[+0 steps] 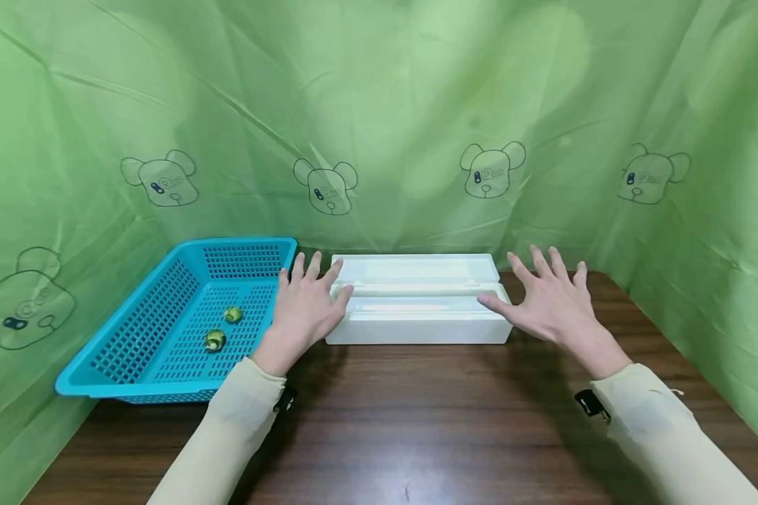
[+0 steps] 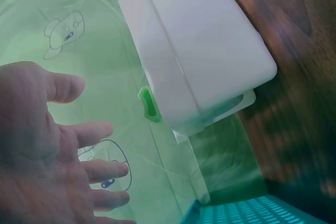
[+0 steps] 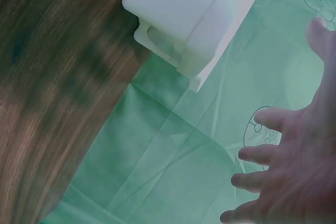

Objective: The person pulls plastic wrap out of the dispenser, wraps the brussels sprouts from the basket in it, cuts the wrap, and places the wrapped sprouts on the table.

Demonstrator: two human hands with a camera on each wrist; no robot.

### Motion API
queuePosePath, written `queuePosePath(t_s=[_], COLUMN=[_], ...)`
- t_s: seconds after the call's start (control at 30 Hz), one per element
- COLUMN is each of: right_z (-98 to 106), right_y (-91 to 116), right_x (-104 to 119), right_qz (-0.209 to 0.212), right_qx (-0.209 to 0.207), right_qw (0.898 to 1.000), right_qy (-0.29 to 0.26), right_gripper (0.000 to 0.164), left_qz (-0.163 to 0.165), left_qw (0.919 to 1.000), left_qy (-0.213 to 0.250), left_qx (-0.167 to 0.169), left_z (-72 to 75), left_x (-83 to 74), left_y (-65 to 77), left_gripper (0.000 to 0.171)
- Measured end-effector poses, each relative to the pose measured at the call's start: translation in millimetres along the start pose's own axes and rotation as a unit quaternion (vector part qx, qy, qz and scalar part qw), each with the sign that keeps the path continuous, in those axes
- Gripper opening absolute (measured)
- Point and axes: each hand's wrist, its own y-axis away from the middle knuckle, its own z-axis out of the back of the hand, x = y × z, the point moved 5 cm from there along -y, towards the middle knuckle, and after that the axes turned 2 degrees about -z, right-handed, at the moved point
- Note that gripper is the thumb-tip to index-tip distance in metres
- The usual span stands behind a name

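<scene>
A long white plastic box (image 1: 417, 330) stands on the table, its lid (image 1: 417, 268) tilted back against the rear. My left hand (image 1: 306, 305) hovers at the box's left end, fingers spread and straight, holding nothing. Over the right end, my right hand (image 1: 552, 301) is spread the same way and holds nothing. Both wrist views show each hand apart from the box. To the left, a blue perforated basket (image 1: 142, 319) has two small round green vegetables, one (image 1: 215, 340) nearer me and another (image 1: 232, 314) behind it; their exact kind is unclear.
The dark brown wooden table (image 1: 417, 421) extends in front of the box. Green curtains (image 1: 404, 126) with printed bear heads enclose the back and sides. A small green piece (image 2: 149, 104) shows at the box's edge in the left wrist view.
</scene>
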Motion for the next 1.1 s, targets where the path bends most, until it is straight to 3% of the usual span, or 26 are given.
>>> queuePosePath(t_s=[0.5,1.1], right_z=[-4.4,-10.9], right_y=[4.7,28.6], right_x=[1.6,-2.5], right_qz=[0.016,0.042], right_qx=[-0.003,-0.025], right_qw=[1.000,0.999], right_qy=[-0.001,-0.020], right_gripper=[0.111,0.110], left_qz=[-0.012,-0.037], left_qw=[0.9998,0.9986], left_qy=[-0.015,-0.023], left_qx=[-0.011,-0.031], left_z=[3.3,15.6], left_x=[-2.8,-21.4], left_y=[5.9,36.8], left_gripper=[0.065,0.065])
